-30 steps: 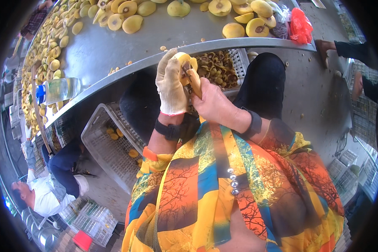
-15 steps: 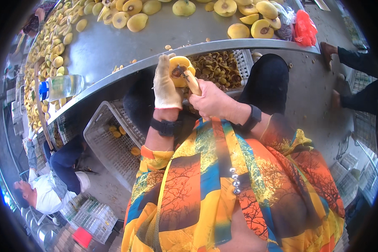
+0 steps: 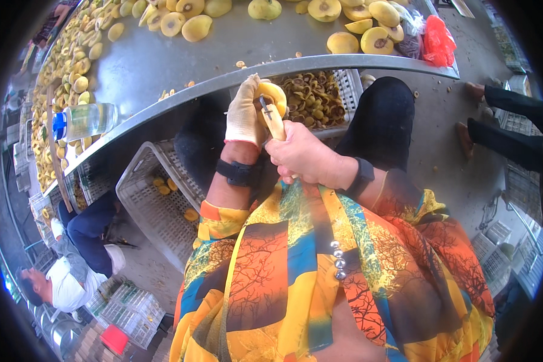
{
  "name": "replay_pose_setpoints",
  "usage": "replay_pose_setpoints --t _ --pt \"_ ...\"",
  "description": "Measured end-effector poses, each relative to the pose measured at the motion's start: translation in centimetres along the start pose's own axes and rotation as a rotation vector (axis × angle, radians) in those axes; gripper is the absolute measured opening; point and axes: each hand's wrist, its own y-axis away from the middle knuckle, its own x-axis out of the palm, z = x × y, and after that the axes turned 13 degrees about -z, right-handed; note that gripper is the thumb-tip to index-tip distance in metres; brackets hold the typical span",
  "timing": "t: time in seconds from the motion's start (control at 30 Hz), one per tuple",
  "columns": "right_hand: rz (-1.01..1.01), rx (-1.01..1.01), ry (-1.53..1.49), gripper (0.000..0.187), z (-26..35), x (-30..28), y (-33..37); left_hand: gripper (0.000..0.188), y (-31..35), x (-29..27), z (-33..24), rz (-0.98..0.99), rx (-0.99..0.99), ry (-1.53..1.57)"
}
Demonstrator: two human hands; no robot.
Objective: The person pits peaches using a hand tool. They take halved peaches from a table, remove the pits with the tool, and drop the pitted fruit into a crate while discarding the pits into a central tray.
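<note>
left hand (image 3: pixel 242 117) grasps a fruit half (image 3: pixel 274 95), seemingly unfinished; right hand (image 3: pixel 308 154) grips a tool (image 3: pixel 274 122); more halves (image 3: pixel 377 42) dot the counter (image 3: pixel 163 57).

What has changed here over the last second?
Since half a second ago, the fruit in the gloved left hand has tipped, its cut face turning partly away. At left, a co-worker's hand has moved down the picture, toward their knees; at right, a passer-by's legs have shifted further into view. Nothing held was let go: the right hand keeps its tool. The bottle and nearest crate stayed put.
</note>
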Motion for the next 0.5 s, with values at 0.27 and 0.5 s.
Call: replay_pose_setpoints --t 0.27,0.5 --pt "0.101 0.072 -0.049 0.005 -0.3 -0.6 0.0 0.032 -0.4 -0.3 0.7 0.06 -0.037 -0.093" --pt "0.132 0.005 -0.056 0.007 -0.5 -0.2 -0.2 0.037 0.0 -0.7 -0.2 0.073 -0.037 -0.021"
